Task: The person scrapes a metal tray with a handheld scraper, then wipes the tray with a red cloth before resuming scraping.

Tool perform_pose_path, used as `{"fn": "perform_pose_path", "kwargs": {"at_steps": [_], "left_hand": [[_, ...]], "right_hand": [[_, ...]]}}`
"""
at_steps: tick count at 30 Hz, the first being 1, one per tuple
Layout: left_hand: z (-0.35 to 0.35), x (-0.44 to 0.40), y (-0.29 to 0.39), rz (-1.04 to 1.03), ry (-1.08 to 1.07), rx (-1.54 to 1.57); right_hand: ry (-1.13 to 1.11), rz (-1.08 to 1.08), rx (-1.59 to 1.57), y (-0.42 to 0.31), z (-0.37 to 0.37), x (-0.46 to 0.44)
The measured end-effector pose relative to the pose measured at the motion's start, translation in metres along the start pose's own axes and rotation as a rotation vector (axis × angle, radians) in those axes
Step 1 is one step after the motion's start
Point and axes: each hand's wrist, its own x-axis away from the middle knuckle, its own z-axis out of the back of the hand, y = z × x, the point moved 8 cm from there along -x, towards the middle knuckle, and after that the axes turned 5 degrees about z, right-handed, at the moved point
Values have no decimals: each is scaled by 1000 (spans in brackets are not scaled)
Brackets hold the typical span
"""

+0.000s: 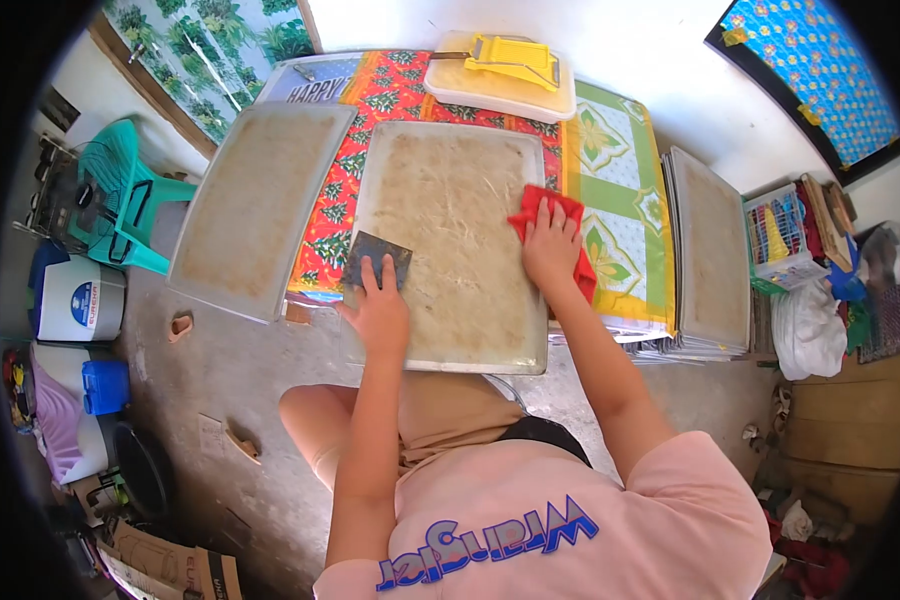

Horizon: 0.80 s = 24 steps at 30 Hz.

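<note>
A large pale tray-like panel (460, 200) with rounded corners and a brownish, streaked surface lies in front of me on the table. At its left edge my left hand (378, 318) has its fingers on a dark, flat square piece (380, 258), whose exact kind I cannot make out. My right hand (552, 248) presses on a crumpled red cloth (585, 275) at the panel's right edge. The fingers lie over the cloth, and part of it hangs past the wrist.
A similar panel (260, 200) sits at the left, and a stack of panels (712, 260) at the right. Behind is a white container (500, 100) with a yellow paint tray (515, 60) on top. A green chair (120, 190) stands left; a plastic basket (782, 235) is right.
</note>
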Motion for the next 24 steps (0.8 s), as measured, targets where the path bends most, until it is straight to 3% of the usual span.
{"fn": "perform_pose_path", "kwargs": {"at_steps": [2, 7, 10, 13, 15, 18, 22, 24], "left_hand": [[0, 0, -1, -1, 1, 9], [9, 0, -1, -11, 8, 71], [14, -2, -7, -25, 17, 94], [30, -7, -18, -8, 91, 171], [58, -10, -26, -6, 234, 304], [84, -13, -45, 121, 266, 899], [51, -7, -54, 406, -222, 1473], [44, -2, -52, 481, -261, 1619]], "right_hand": [[58, 180, -8, -1, 18, 48], [-35, 491, -73, 15, 58, 145], [-268, 509, 34, 47, 76, 164], [-408, 323, 58, 82, 100, 152], [-216, 242, -121, 79, 125, 135], [-68, 206, -286, 64, 137, 110], [8, 277, -381, 19, 130, 65], [62, 326, -414, -2, 119, 37]]}}
